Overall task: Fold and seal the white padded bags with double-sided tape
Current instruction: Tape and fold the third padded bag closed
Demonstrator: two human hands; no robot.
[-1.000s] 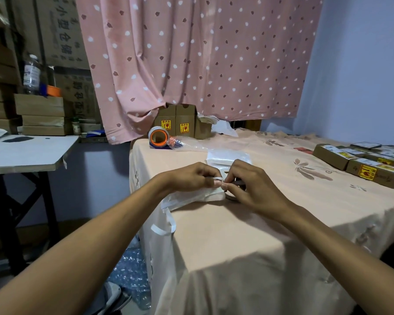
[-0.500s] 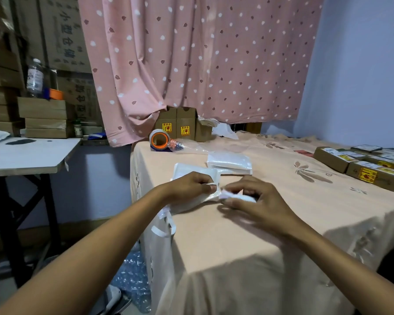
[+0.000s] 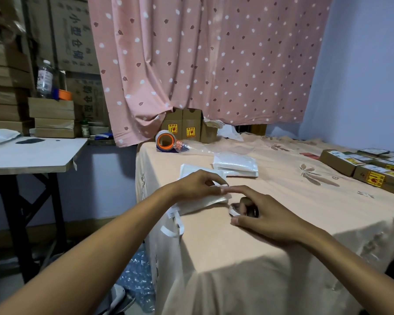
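The left hand (image 3: 196, 185), in the centre of the frame, pinches a thin white strip (image 3: 223, 185) at the edge of the white padded bag (image 3: 205, 201) lying under it, near the left edge of the table (image 3: 282, 235). Just right of it, the right hand (image 3: 266, 217) curls its fingers round a small tape roll (image 3: 233, 210) (only partly visible). Folded bags (image 3: 236, 163) lie higher up, and an orange-cored tape (image 3: 165, 142) is further up and to the left.
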